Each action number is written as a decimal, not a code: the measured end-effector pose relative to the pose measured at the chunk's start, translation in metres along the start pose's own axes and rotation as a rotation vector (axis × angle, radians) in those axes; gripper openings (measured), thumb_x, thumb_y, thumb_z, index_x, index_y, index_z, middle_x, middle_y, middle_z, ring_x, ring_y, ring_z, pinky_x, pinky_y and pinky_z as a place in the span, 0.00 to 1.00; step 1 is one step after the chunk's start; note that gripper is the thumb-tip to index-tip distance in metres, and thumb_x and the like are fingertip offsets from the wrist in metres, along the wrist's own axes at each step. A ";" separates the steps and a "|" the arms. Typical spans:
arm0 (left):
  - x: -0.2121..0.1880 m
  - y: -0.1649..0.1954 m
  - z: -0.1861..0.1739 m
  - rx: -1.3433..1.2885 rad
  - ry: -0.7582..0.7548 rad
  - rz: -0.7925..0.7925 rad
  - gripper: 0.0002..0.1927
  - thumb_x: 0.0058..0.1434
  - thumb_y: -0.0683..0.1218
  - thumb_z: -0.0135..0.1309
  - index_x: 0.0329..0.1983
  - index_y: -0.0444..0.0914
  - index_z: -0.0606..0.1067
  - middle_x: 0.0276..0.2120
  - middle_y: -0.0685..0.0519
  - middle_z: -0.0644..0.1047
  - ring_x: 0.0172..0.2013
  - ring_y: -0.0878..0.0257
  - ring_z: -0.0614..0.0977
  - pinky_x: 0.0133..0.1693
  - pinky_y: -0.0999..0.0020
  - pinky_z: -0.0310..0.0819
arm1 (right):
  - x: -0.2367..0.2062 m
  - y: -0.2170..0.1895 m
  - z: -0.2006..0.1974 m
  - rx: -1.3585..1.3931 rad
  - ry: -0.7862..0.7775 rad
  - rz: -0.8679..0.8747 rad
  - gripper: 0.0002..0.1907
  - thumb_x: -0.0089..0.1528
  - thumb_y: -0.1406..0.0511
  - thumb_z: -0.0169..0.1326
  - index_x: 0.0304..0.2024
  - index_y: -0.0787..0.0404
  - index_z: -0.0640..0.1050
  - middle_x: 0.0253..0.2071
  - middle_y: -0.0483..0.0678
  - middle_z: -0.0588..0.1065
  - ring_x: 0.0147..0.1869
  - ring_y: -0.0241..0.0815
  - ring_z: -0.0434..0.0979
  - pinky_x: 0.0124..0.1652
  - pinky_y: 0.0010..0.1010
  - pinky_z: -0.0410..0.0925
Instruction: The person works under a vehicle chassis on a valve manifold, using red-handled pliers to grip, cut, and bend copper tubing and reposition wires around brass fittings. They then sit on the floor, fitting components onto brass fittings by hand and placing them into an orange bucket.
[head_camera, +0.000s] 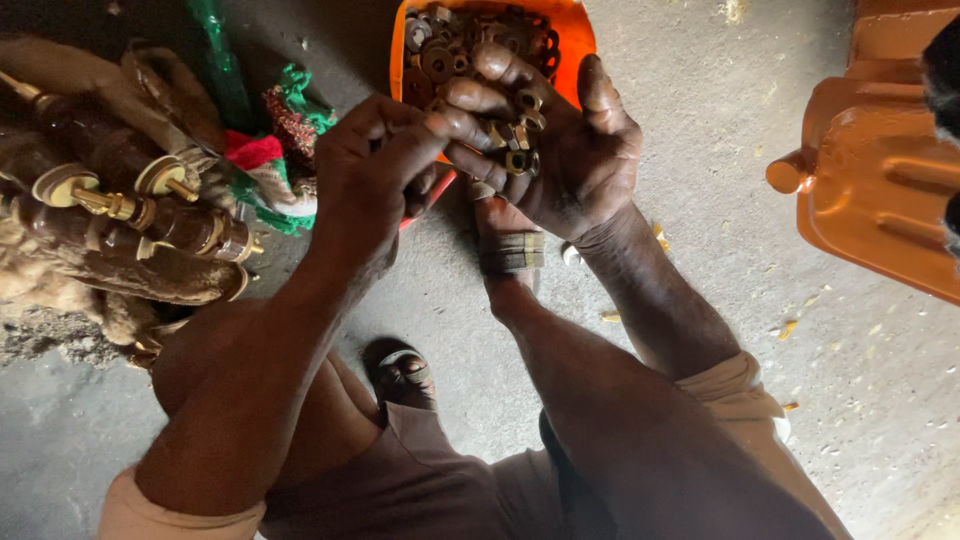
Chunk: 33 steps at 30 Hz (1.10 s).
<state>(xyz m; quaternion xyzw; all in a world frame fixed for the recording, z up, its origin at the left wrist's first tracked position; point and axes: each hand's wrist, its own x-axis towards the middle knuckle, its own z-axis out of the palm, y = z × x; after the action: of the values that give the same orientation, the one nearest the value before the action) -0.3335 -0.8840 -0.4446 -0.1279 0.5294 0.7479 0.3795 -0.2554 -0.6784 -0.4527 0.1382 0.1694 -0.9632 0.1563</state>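
Grey concrete floor; orange tub (575, 30) of nuts and washers at top centre. Right hand (570, 150) cupped open, cradling loose nuts (520, 135). Left hand (375, 165), fingers pinched together, picking among them.

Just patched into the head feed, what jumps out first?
Centre frame, the right hand lies palm up, cupping several small metal nuts, while the left hand picks at them. Just behind sits an orange tub of rusty washers; far right, a big orange-painted casting.

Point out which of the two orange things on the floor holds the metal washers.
The small orange tub above the hands; the big moulded orange piece at right holds none.
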 end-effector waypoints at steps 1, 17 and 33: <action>-0.003 -0.002 0.000 0.065 -0.005 0.072 0.09 0.64 0.44 0.64 0.35 0.37 0.75 0.24 0.57 0.71 0.23 0.71 0.68 0.26 0.74 0.61 | -0.002 0.000 -0.001 0.022 0.002 0.006 0.39 0.69 0.43 0.52 0.72 0.62 0.65 0.68 0.58 0.69 0.74 0.57 0.68 0.73 0.46 0.64; -0.014 0.001 -0.003 0.770 0.039 0.731 0.19 0.61 0.40 0.72 0.40 0.38 0.69 0.38 0.54 0.74 0.37 0.68 0.76 0.38 0.72 0.74 | 0.003 0.009 -0.013 -0.001 -0.147 -0.011 0.34 0.62 0.75 0.45 0.72 0.62 0.64 0.70 0.60 0.67 0.75 0.52 0.64 0.67 0.37 0.69; -0.012 -0.004 -0.003 0.672 0.010 0.511 0.16 0.61 0.40 0.69 0.40 0.37 0.71 0.37 0.55 0.74 0.34 0.70 0.75 0.37 0.74 0.73 | 0.001 0.011 -0.017 0.059 0.008 0.004 0.29 0.70 0.70 0.47 0.74 0.61 0.60 0.70 0.64 0.66 0.75 0.56 0.67 0.69 0.42 0.67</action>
<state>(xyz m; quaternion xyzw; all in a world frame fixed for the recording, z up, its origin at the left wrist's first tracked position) -0.3233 -0.8914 -0.4411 0.1350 0.7603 0.6032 0.1998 -0.2489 -0.6825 -0.4713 0.1470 0.1415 -0.9668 0.1535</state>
